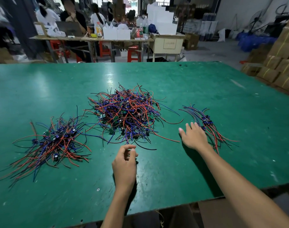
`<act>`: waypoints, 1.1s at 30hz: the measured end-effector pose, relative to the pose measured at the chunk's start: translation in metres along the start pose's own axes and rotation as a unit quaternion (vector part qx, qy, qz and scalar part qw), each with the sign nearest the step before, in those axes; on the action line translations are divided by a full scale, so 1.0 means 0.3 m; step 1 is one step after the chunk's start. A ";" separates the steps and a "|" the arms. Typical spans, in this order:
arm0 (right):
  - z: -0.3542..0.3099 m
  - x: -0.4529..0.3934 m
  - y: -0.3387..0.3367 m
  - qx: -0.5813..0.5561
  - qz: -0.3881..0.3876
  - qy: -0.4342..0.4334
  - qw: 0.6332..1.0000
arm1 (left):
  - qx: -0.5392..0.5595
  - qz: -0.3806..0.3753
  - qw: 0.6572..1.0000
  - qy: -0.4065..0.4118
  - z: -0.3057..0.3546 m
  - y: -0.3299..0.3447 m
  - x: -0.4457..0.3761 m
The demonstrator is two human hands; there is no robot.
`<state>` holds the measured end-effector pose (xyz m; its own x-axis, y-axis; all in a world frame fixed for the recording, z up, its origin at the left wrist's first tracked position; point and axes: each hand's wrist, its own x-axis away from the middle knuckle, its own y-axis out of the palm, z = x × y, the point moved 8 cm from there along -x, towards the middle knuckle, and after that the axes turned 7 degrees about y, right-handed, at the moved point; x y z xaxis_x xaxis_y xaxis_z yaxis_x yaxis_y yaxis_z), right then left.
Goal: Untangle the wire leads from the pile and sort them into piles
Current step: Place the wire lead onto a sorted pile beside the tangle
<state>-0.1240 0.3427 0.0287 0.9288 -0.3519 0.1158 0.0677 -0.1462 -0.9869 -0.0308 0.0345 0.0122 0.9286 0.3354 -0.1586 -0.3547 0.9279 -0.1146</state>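
Observation:
A big tangled pile point(129, 112) of red, blue and black wire leads with small green boards lies mid-table. A second, flatter pile point(53, 142) lies to the left. A small aligned bundle point(208, 125) lies to the right. My left hand point(125, 163) hovers just below the big pile, fingers curled with thumb and forefinger close together, nothing visibly in them. My right hand point(192, 137) is spread flat, palm down, beside the small bundle, fingertips touching its left edge.
The green table point(173, 170) ends at a near edge low in the view and a right edge by stacked cardboard boxes point(278, 63). Beyond the far edge stand work tables point(91, 38), red stools and seated people.

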 end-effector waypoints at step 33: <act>-0.190 0.311 0.004 -0.442 0.107 -0.050 0.889 | -0.019 -0.099 0.994 0.040 0.036 0.069 -0.006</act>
<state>-0.0581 0.2571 0.0446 0.9166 -0.3817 -0.1187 -0.3865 -0.7704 -0.5071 -0.0386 0.0549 0.0207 0.9699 0.1306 -0.2058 -0.1700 0.9674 -0.1876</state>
